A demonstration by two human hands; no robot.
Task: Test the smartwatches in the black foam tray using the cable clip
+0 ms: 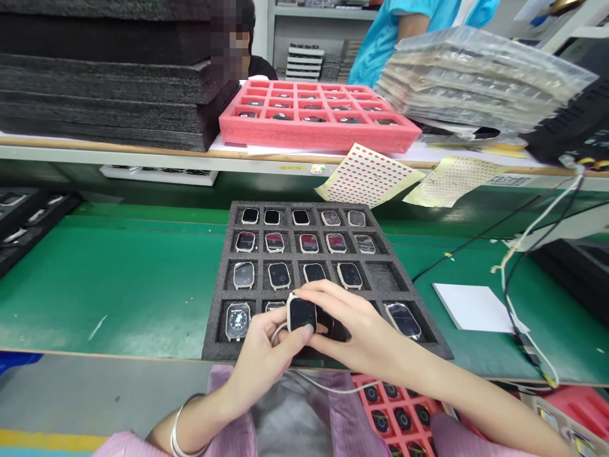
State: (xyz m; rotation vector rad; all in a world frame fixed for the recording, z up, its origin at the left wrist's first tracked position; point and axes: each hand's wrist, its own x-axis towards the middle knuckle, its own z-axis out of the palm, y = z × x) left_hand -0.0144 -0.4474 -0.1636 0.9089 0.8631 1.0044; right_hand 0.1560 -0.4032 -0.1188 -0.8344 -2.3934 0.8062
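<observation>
My left hand (269, 346) grips a smartwatch (302, 313) with a dark screen and pale case, its thumb lying on the lower part of the glass. A white cable (277, 332) loops out beside these fingers. From the other side my right hand (352, 320) is closed around the watch, with fingertips at its top edge and right side. Both hands are above the near row of a black foam tray (216, 317) holding several similar watches. One watch at the near left (237, 320) has a lit dial. Behind my hands, part of the tray is hidden.
A white pad (473, 308) and cables (511, 285) lie at right on the green table (133, 285). The shelf holds black foam sheets (104, 76), a red tray (318, 133) and stacked clear trays (476, 76). Below is another red tray (390, 412). Two people are beyond.
</observation>
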